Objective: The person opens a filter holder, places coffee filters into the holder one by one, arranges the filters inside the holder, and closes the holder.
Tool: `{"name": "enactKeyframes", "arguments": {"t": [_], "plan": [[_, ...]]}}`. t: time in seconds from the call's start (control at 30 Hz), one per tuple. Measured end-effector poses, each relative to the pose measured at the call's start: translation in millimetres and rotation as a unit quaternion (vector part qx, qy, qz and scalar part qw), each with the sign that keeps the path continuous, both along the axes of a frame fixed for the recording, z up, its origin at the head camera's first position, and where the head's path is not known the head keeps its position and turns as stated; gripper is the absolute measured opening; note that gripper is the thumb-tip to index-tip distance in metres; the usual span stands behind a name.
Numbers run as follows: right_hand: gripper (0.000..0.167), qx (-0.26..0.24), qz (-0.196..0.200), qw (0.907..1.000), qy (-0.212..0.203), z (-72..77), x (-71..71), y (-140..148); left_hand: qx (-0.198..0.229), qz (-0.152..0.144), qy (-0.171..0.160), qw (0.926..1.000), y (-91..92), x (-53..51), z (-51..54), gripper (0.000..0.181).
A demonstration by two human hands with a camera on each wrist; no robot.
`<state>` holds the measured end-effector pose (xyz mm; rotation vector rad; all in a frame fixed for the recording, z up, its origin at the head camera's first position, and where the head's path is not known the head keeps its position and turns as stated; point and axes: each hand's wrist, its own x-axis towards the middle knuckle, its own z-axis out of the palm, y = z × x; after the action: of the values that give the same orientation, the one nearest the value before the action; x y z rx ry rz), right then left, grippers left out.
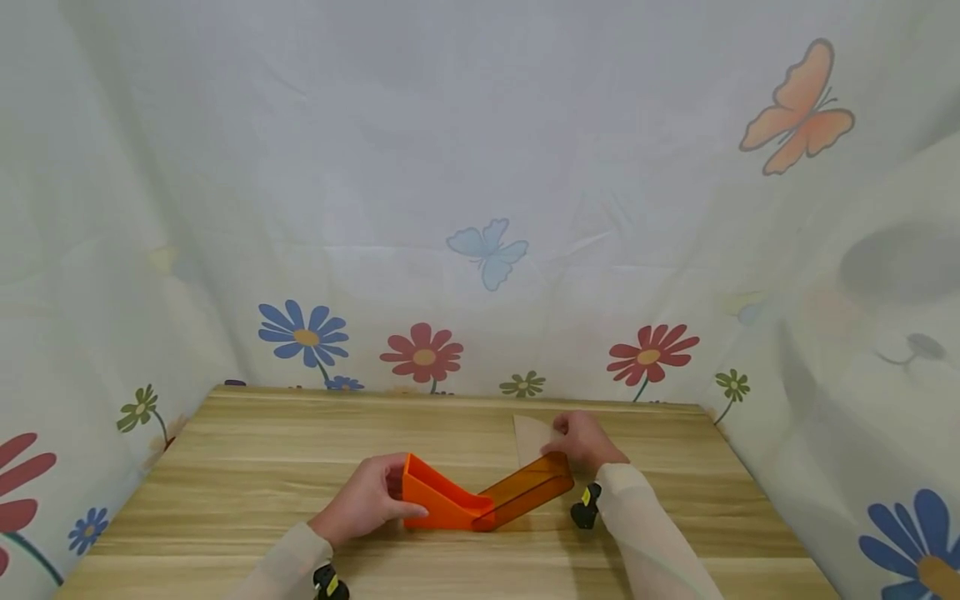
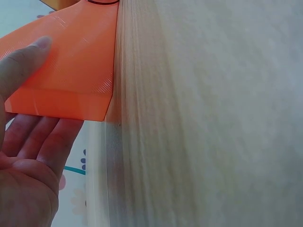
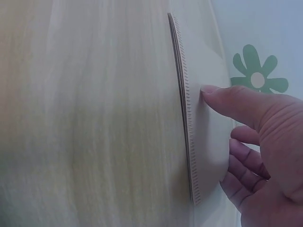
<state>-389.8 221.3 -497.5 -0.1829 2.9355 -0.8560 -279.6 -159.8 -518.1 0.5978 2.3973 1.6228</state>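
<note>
My left hand (image 1: 366, 500) grips the tall end of an orange plastic case (image 1: 438, 504), thumb on the near side and fingers behind. The case stands on the table, its amber see-through lid (image 1: 528, 487) swung out to the right. In the left wrist view the thumb lies flat on the orange wall (image 2: 71, 71). Beyond the lid, my right hand (image 1: 588, 440) holds a thin stack of beige paper coffee filters (image 3: 203, 94) with a crimped seam. The thumb presses its upper face; the other fingers curl at its far edge, their tips partly hidden.
The wood-grain table (image 1: 300, 425) reaches back to a pale curtain (image 1: 375, 167) printed with flowers and butterflies. This curtain also hangs along both sides. Small black devices are strapped at both wrists.
</note>
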Motion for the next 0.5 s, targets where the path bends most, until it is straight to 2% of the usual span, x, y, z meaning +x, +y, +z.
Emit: {"name": "enactKeyframes", "arguments": {"t": [0.2,0.5], "plan": [[0.043,0.007,0.001,1.0000,0.005,1.6,0.0,-1.4,0.010,0.000,-0.008,0.9999,-0.6,0.3,-0.9,0.054],[0.045,0.012,-0.003,0.9999,0.003,1.7,1.7,-2.3,0.009,-0.001,-0.006,0.9999,-1.0,-1.3,-3.6,0.054]]}}
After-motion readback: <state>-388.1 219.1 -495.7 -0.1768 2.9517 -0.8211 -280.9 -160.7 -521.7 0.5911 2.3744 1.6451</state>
